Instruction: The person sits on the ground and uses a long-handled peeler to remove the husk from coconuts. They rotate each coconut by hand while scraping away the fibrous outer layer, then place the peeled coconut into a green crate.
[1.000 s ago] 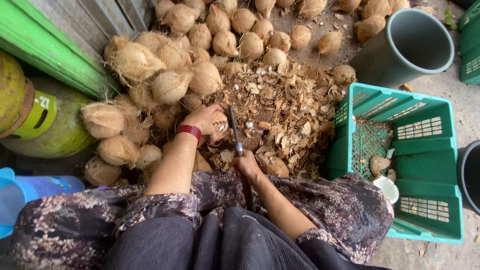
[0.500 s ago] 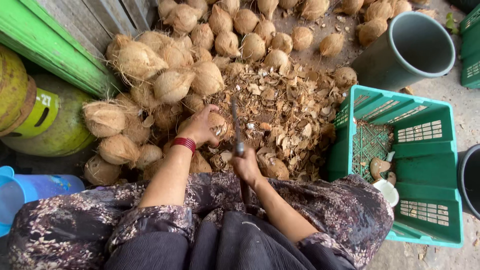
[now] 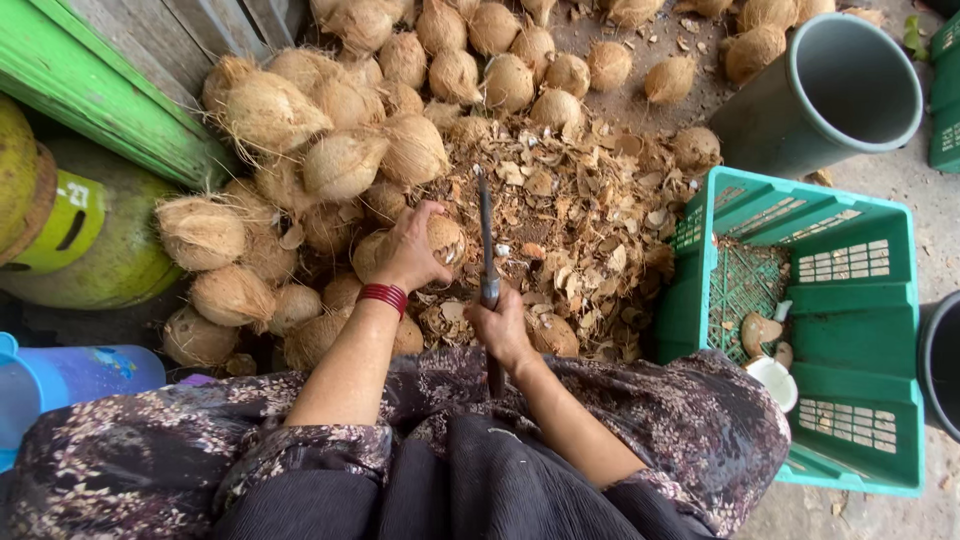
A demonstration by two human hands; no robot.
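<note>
My left hand (image 3: 410, 250), with a red bangle at the wrist, grips a husked brown coconut (image 3: 443, 240) in front of my lap. My right hand (image 3: 503, 327) is closed round the handle of a long dark knife (image 3: 487, 240). The blade points away from me and stands just right of the coconut. Under both hands lies a heap of broken shell chips (image 3: 575, 215).
A pile of husked coconuts (image 3: 340, 160) fills the left and far side. To the right is a green plastic crate (image 3: 850, 330) holding a few peeled pieces. A grey bucket (image 3: 840, 90) lies far right, green gas cylinders (image 3: 60, 220) and a blue jug (image 3: 70, 375) to the left.
My left hand has closed over a coconut and drawn it in. The knife has risen, its blade now upright beside the coconut.
</note>
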